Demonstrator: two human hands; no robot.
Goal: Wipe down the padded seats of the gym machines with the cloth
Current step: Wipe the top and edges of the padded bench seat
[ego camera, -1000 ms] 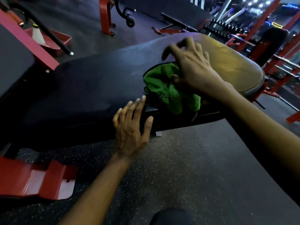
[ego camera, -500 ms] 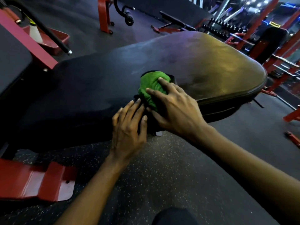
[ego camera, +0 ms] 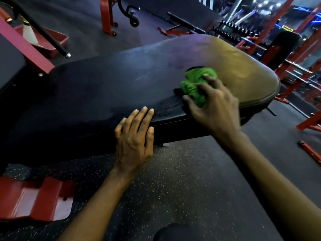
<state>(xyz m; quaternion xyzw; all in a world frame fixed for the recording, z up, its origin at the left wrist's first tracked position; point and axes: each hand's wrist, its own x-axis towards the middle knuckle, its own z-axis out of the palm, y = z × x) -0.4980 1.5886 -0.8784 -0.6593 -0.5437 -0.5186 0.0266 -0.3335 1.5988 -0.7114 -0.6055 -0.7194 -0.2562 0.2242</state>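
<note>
A long black padded bench seat (ego camera: 104, 87) runs across the middle of the head view, its far right end lit yellowish. A crumpled green cloth (ego camera: 194, 84) lies on the pad towards that end. My right hand (ego camera: 215, 108) grips the bunched cloth from the near side, with its fingers over the top and its thumb at the cloth's left edge; the hand is motion-blurred. My left hand (ego camera: 134, 136) rests on the pad's near edge with straight fingers, a little left of the cloth.
A red steel foot plate (ego camera: 34, 199) sits on the speckled rubber floor (ego camera: 182, 180) at lower left. Another black pad (ego camera: 8, 66) and a red frame beam (ego camera: 26, 44) stand at upper left. A dumbbell rack (ego camera: 232, 30) and red racks (ego camera: 298, 70) fill the back right.
My right hand dragged the cloth in towards my left hand, then swept it back right along the pad. My left hand stayed on the near edge.
</note>
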